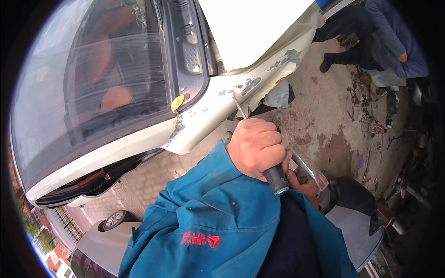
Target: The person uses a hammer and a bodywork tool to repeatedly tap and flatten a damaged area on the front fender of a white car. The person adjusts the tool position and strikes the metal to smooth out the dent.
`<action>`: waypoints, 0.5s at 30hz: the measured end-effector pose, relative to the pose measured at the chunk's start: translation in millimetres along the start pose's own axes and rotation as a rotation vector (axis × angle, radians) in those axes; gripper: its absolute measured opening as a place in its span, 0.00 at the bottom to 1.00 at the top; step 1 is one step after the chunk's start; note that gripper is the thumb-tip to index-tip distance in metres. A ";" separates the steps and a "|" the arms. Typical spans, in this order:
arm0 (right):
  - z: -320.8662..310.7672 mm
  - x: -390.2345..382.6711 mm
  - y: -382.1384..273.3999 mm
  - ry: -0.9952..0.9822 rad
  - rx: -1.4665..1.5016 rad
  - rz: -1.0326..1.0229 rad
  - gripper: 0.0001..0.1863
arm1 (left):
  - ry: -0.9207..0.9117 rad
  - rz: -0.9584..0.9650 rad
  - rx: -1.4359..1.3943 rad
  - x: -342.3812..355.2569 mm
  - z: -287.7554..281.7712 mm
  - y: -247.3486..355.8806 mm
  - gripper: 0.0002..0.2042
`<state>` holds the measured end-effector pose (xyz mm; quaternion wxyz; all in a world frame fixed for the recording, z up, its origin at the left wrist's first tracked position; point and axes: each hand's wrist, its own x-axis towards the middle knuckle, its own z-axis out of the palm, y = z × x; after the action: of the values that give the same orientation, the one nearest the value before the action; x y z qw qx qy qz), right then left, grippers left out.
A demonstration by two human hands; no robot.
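My left hand (pixel 257 148) is closed in a fist around the black handle of a screwdriver (pixel 276 180). Its thin metal shaft points up and away, with the tip against the white body panel (pixel 204 111) beside chipped grey paint patches (pixel 250 85). Just below and to the right, partly behind the handle, my right hand (pixel 307 189) is closed on a worn metal tool (pixel 303 164) with a shiny edge; its exact kind is unclear. Part of that hand is hidden. A torn, bent panel edge (pixel 266 95) sits right of the shaft.
The windshield (pixel 116 69) fills the upper left, with a yellow leaf (pixel 177 103) at its lower corner. A raised white panel (pixel 255 32) stands at the top. Someone in dark clothes (pixel 394 41) is at the upper right. Debris (pixel 371 106) litters the ground; a silver car (pixel 102 241) stands lower left.
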<state>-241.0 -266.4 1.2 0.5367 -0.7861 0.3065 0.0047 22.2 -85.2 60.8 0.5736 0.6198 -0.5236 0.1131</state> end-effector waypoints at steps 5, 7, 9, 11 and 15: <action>-5.1 4.1 -26.2 0.011 0.116 0.138 0.14 | 0.031 -0.014 -0.082 5.5 7.4 1.4 0.17; -8.2 7.3 -35.8 -0.005 0.126 0.188 0.14 | 0.124 -0.037 -0.171 7.0 16.7 5.5 0.18; -11.2 10.9 -41.9 -0.015 0.071 0.241 0.14 | 0.100 0.007 -0.106 6.2 18.5 5.9 0.17; -12.4 15.2 -43.4 -0.031 0.078 0.198 0.14 | 0.063 0.029 -0.060 4.9 17.1 4.3 0.14; -11.8 22.7 -38.9 -0.053 0.061 0.209 0.15 | 0.007 0.014 0.020 2.6 6.8 1.5 0.14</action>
<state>-207.4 -278.0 31.3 0.5648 -0.7328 0.3724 0.0722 19.1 -92.0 61.5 0.5683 0.6215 -0.5247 0.1242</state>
